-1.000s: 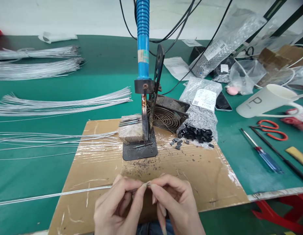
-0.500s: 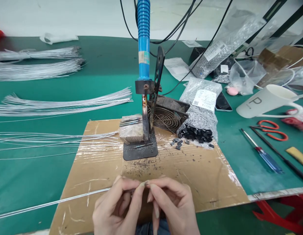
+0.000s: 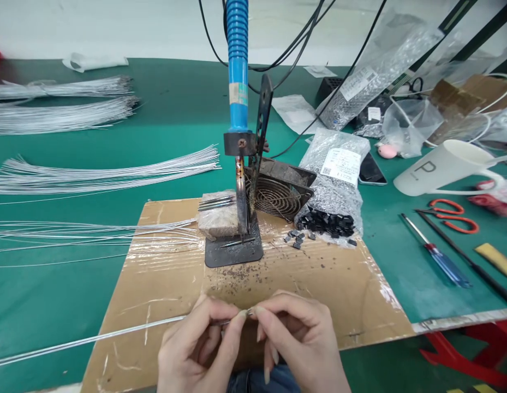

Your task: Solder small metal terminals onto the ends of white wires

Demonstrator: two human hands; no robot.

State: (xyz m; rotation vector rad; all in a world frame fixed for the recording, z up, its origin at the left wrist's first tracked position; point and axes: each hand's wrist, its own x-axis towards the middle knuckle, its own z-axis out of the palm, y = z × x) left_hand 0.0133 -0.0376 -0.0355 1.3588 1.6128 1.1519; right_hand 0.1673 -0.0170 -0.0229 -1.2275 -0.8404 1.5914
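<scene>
My left hand [image 3: 202, 341] is closed in a pinch on thin white wires [image 3: 134, 328], which run off to the left edge. At the wire tips, the thumb and forefinger of my right hand [image 3: 302, 338] pinch something tiny, mostly hidden by the fingertips. Both hands are close together, low over a cardboard sheet [image 3: 318, 295]. Beyond them a blue-handled soldering iron [image 3: 238, 65] is held upright, tip down, over a black metal base [image 3: 232, 256]. A pale block [image 3: 216, 222] with thin metal rods on it sits beside the tip.
More white wire bundles [image 3: 106, 177] lie on the left. A small fan [image 3: 278, 196] stands behind the iron. To its right, a plastic bag [image 3: 335, 169] spills small black pieces [image 3: 327, 224]. Farther right are a white mug [image 3: 433, 169], a screwdriver [image 3: 445, 262] and red-handled scissors [image 3: 458, 224].
My right hand has shifted slightly to the right, and a small gap shows between the two hands' fingertips. The whole view has moved a little.
</scene>
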